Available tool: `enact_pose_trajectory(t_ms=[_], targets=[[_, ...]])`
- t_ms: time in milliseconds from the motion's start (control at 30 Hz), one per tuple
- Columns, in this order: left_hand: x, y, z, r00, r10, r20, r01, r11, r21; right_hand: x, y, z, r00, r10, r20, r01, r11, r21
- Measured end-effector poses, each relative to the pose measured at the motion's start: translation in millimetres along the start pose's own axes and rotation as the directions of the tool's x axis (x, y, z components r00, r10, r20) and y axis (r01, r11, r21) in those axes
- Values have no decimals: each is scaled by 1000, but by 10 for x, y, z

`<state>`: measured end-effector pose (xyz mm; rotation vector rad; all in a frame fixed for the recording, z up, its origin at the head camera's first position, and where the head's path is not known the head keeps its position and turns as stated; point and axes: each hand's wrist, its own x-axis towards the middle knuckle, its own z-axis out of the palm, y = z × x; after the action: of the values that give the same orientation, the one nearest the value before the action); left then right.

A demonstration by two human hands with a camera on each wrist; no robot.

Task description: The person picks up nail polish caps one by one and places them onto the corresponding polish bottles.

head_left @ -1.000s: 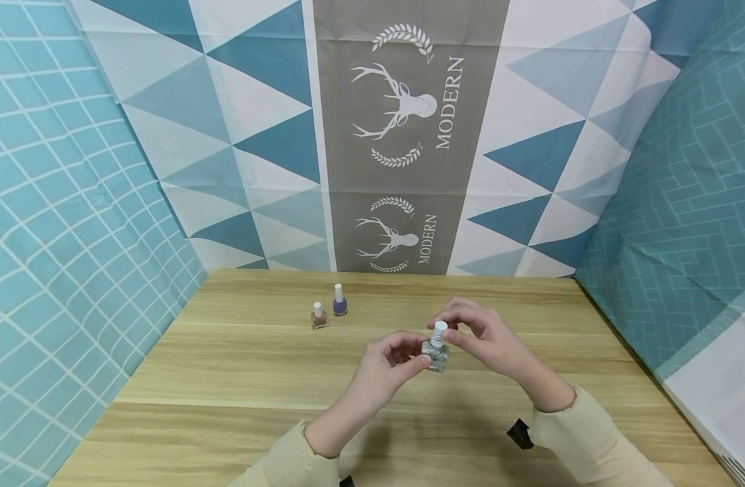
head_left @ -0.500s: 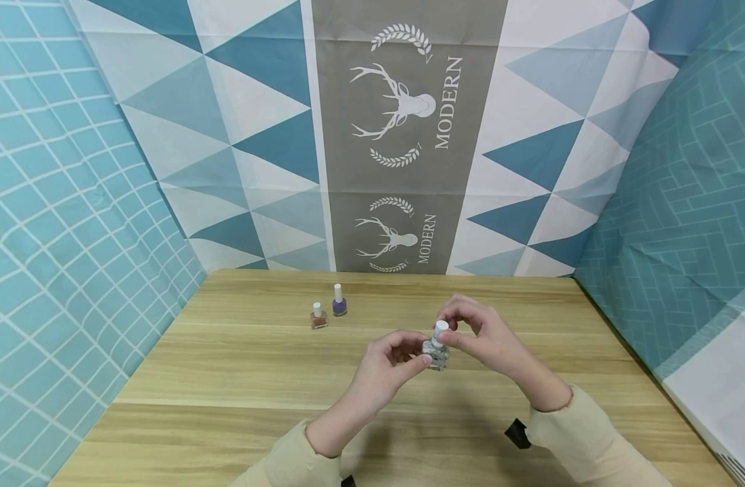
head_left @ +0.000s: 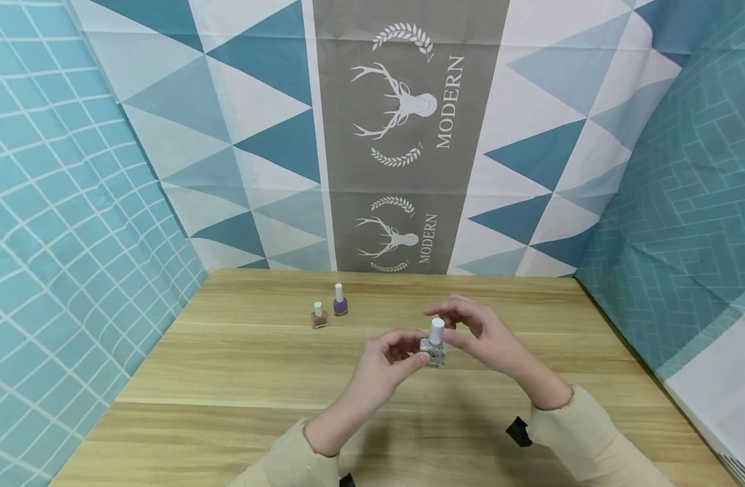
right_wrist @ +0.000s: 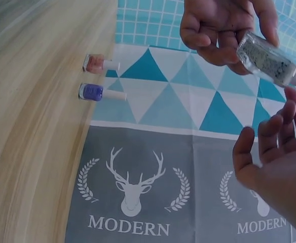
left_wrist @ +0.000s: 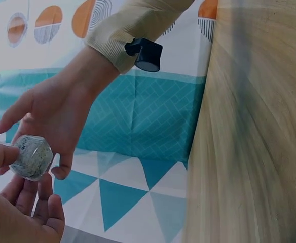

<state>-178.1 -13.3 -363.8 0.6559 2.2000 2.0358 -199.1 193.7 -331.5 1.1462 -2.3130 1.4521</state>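
A square glass nail polish bottle (head_left: 433,353) with silvery, speckled contents stands nearly upright above the table, its white cap (head_left: 437,331) on top. My left hand (head_left: 378,372) pinches the glass body between thumb and fingers. Around the cap is my right hand (head_left: 488,339), its fingers loosely bent and spread, with the index finger lifted off the cap. The thumb lies close beside the cap; whether it touches cannot be told. In the left wrist view the bottle's underside (left_wrist: 32,158) faces the camera and hides the cap.
Farther back on the wooden table (head_left: 238,379) stand a brownish-pink nail polish bottle (head_left: 320,319) and a purple one (head_left: 340,308), both white-capped. Patterned cloth (head_left: 391,135) hangs behind the table, with tiled-look cloth along both sides.
My right fingers have come away from the cap they were pinching and spread around it. The bottle has straightened and shifted slightly left; my left hand keeps its hold.
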Motion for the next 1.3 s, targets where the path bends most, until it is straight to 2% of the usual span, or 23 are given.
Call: enact_pose_trajectory(t_ms=[200,367,767,1000,1300], targets=[[5,-2,-16,1000,6,8,-6,1000,12,13,-46,-27,997,-39,67,35,998,57],[0,-5,-12,1000,8,20,-8,1000,9,12,-51,-25,995,-51,89,47,998,48],[-2,-9,-9,1000,4,10,-4,1000,-4,2,-15,-12,997,-64,33,65,998,-15],[-6,-11,-5,1000,-1,1,1,1000,3,13,7,7,994,-113,9,113,994,-9],[-6,-2,7,1000,10,-7,-10,1000,6,12,24,32,996,-77,-40,76,997,-8]])
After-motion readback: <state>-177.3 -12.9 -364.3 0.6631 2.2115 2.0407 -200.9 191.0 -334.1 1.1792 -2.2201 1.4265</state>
